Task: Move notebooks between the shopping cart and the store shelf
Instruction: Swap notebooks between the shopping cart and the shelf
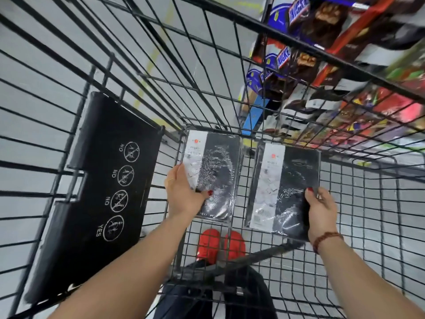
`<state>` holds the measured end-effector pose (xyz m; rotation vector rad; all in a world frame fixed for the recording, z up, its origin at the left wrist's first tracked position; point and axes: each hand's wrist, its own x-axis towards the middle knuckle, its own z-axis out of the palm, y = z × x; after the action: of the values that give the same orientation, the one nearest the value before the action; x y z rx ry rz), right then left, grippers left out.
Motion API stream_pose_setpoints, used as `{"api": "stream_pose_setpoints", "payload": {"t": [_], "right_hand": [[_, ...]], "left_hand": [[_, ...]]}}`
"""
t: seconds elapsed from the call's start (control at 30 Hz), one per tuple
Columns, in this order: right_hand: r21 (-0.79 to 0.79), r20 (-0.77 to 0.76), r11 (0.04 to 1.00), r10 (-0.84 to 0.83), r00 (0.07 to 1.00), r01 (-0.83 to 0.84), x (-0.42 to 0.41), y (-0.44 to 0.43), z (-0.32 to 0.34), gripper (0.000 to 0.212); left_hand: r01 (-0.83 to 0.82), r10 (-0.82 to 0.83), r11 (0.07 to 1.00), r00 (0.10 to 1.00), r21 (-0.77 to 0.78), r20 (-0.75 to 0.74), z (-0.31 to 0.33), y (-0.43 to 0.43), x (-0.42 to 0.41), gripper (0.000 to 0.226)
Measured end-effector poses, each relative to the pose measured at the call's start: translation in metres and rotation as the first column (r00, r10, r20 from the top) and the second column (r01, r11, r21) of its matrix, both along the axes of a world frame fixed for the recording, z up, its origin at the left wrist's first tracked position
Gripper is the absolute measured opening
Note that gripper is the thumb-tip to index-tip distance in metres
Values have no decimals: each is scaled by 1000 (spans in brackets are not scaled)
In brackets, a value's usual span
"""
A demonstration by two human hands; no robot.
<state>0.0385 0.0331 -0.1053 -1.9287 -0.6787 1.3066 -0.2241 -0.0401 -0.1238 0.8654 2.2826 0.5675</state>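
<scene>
Two plastic-wrapped notebooks with black covers and a white label strip sit low inside the black wire shopping cart [358,226]. My left hand [184,192] grips the left notebook [218,171] at its lower left edge, thumb on the cover. My right hand [319,210] holds the right notebook [289,187] at its lower right corner. Both notebooks lie roughly flat and side by side, close above the cart's wire floor; I cannot tell whether they touch it. The store shelf [345,65] stands beyond the cart at the upper right.
The cart's folded black child-seat flap [105,180] with white warning icons fills the left side. Chocolate bar boxes [299,10] and colourful packets [379,111] crowd the shelf. My red shoes [220,245] show through the wire floor on grey flooring.
</scene>
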Motion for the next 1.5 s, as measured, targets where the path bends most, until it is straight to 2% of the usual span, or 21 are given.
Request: {"api": "stream_pose_setpoints", "payload": {"t": [0.13, 0.2, 0.3, 0.4, 0.53, 0.67, 0.8, 0.87, 0.93, 1.03, 1.2, 1.33, 1.5], "right_hand": [[-3, 44, 998, 67, 997, -67, 4, 2, -7, 18], [-16, 42, 994, 106, 994, -105, 2, 2, -10, 13], [-63, 10, 990, 128, 992, -127, -4, 0, -15, 19], [-139, 30, 979, 155, 987, -150, -5, -3, -21, 16], [-189, 44, 964, 198, 979, -186, -5, -9, -22, 10], [-180, 54, 954, 252, 966, -239, -7, -16, -22, 11], [-144, 40, 972, 194, 980, -187, -10, -20, -16, 16], [-105, 91, 980, 179, 980, -169, -10, -23, -13, 17], [-64, 150, 985, 167, 974, -159, -9, -26, -13, 16], [-2, 191, 989, 145, 971, -148, -6, -31, -6, 14], [33, 225, 995, 80, 971, -89, 6, -39, 19, 14], [41, 227, 997, 48, 973, -59, 24, -49, 53, 9], [49, 155, 999, 14, 988, -22, 41, -67, 112, 20]], "left_hand": [[18, -20, 995, 999, -98, -25, -3, 10, 0, 111], [43, -49, 987, 998, -155, -34, -1, 15, 3, 115], [54, -56, 972, 998, -227, -2, 1, 20, 6, 123], [-7, 22, 968, 998, -253, 57, 2, 23, 10, 120], [13, -13, 918, 1000, -397, 4, 6, 26, 9, 120], [-7, 12, 909, 1000, -418, 9, 10, 30, 8, 116], [-107, 161, 923, 980, -369, 118, 12, 28, 12, 116], [-104, 185, 942, 954, -318, 235, 9, 21, 17, 109], [-116, 189, 967, 923, -225, 336, 8, 11, 22, 82], [-179, 190, 982, 905, -66, 381, 16, -2, 32, 48], [-230, 198, 973, 850, 7, 489, 37, -7, 45, 39], [-241, 214, 970, 853, -3, 477, 67, -10, 42, 49], [-160, 127, 987, 882, 34, 455, 127, -29, 35, 37]]}}
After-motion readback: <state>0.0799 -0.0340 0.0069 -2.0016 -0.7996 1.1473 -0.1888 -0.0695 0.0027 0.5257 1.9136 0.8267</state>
